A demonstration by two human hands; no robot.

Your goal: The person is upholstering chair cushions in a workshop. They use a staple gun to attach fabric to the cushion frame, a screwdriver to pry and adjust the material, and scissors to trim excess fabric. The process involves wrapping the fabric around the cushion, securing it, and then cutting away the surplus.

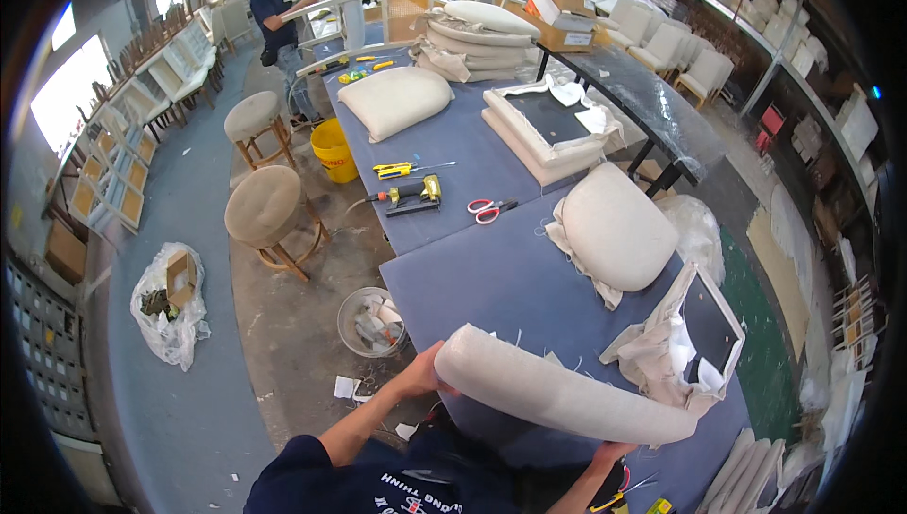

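- Head view: holding a long beige cushion (557,389) in both hands over the near part of the bench (463,278), with a curved side turned toward the body.
- Gripping the cushion's left end with the left grip (423,374), closed around the corner.
- Gripping the lower edge toward the right end with the right grip (612,454), also closed on the cushion, with fingers partly hidden.
- Cannot tell whether resting on the bench underneath or lifted clear.
- Can see a yellow-handled tool (614,497) just beside the right grip.
- Can see, beyond the cushion's right end, a padded seat (710,333) with dark underside showing and loose cloth bunched along one side.
- Lying farther up the bench: a rounded cushion (619,231), red-handled scissors (486,211), a staple gun (414,196) and yellow screwdrivers (395,171).
- Standing on the floor to the left: a scrap bin (348,336), a yellow bucket (334,153) and a round stool (265,207).
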